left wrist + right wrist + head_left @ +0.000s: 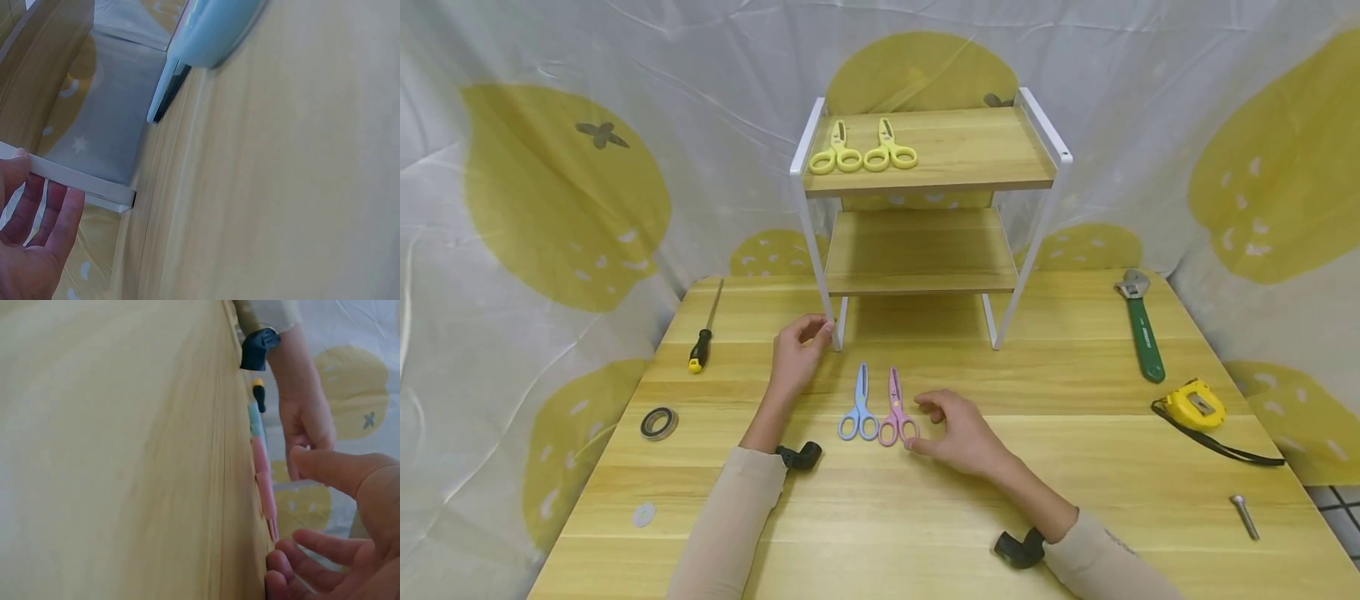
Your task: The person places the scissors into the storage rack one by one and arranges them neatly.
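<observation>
My left hand [799,354] is at the front left white leg [817,258] of a two-tier wooden shelf [925,287]. In the left wrist view, thumb and fingers lie on opposite sides of that leg, gripping it. My right hand [958,433] hovers just right of the pink scissors [895,404], its thumb and fingers apart and holding nothing. Beside these lie blue scissors [861,404], points toward the shelf. Two yellow scissors [837,150] rest side by side on the left of the top board.
On the left are a screwdriver [700,350], a roll of tape [658,423] and a white washer [643,514]. An adjustable wrench [1142,329], a yellow tape measure [1198,406] and a bolt [1245,517] lie on the right. A patterned curtain [722,125] hangs behind.
</observation>
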